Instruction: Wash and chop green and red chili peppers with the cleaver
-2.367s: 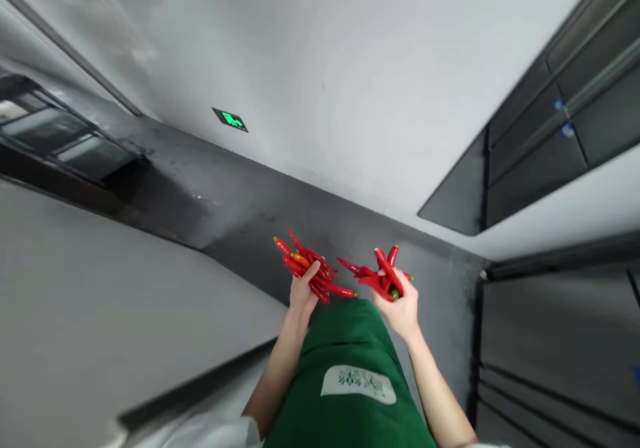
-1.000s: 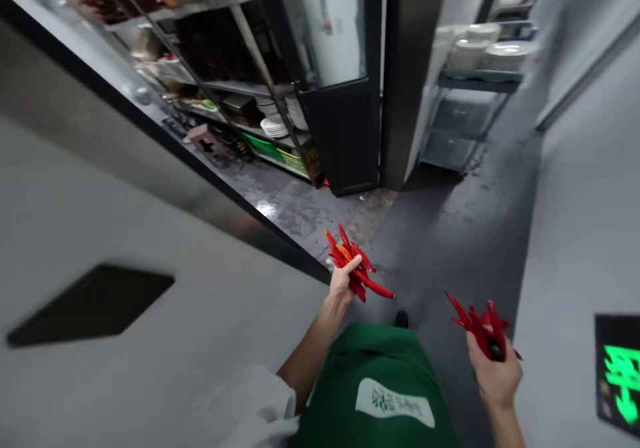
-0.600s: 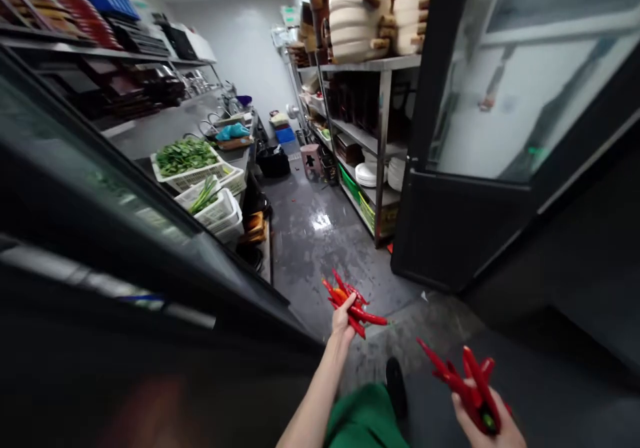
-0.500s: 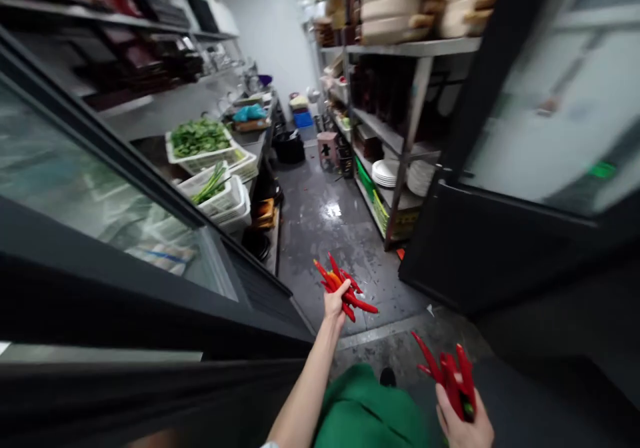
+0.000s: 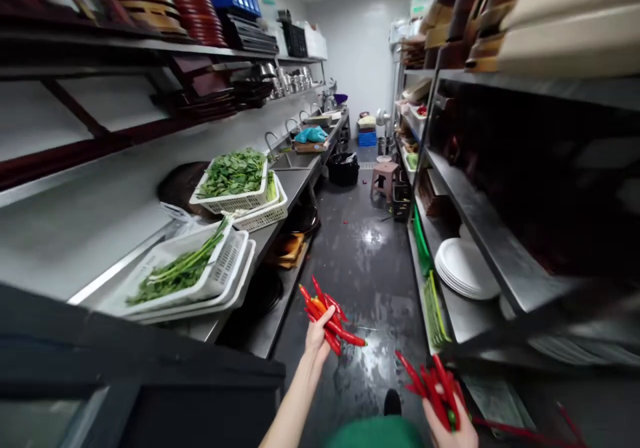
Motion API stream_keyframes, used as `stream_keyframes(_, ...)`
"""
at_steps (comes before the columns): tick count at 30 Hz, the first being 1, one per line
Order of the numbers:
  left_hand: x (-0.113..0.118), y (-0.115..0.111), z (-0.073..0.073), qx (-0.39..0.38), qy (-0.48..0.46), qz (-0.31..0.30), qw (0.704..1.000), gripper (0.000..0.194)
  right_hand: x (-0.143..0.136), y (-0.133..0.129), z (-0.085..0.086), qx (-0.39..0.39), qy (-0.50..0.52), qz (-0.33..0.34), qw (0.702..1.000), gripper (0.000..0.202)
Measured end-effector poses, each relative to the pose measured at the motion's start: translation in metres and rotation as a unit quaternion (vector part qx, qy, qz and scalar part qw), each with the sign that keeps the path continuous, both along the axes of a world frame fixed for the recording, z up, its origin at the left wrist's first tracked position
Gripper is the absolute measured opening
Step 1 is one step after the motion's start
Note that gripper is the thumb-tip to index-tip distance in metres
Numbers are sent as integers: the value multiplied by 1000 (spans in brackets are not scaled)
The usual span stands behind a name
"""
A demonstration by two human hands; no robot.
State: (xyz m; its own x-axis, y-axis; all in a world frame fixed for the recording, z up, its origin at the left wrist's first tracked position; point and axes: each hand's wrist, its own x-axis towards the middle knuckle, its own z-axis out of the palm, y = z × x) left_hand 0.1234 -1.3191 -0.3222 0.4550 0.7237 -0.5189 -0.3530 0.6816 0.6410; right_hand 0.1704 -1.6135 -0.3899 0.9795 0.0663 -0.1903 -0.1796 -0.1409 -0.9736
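Note:
My left hand [image 5: 319, 333] is closed round a bunch of red chili peppers [image 5: 345, 333], one of them more orange, their tips fanning out past the fingers. Lower down at the right, my right hand [image 5: 453, 428] grips a second bunch of red chili peppers [image 5: 436, 391], with a green stem end showing near the palm. Both bunches are held up over the dark wet floor [image 5: 370, 261], apart from each other. Part of the fingers of each hand is hidden behind the peppers.
A steel counter [image 5: 300, 180] along the left carries a white basket of leafy greens [image 5: 233, 175] and stacked trays with green stalks [image 5: 187, 265]. On the right, a shelf rack holds white plates [image 5: 465, 268]. Farther along stand a pink stool [image 5: 384, 175] and a black bin [image 5: 343, 169].
I have moved forward through the doorway into the aisle, so the counter and shelves appear nearer. Both hands still hold their chili peppers.

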Motion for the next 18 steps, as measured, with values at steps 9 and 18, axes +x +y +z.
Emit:
stream_keyframes(9, 196, 223, -21, -6, 59, 125, 990, 22, 345, 255, 43, -11, -16, 126, 992, 57)
stream_keyframes(18, 509, 488, 7, 60, 113, 36, 991, 29, 568, 434, 32, -37, 61, -12, 997, 49)
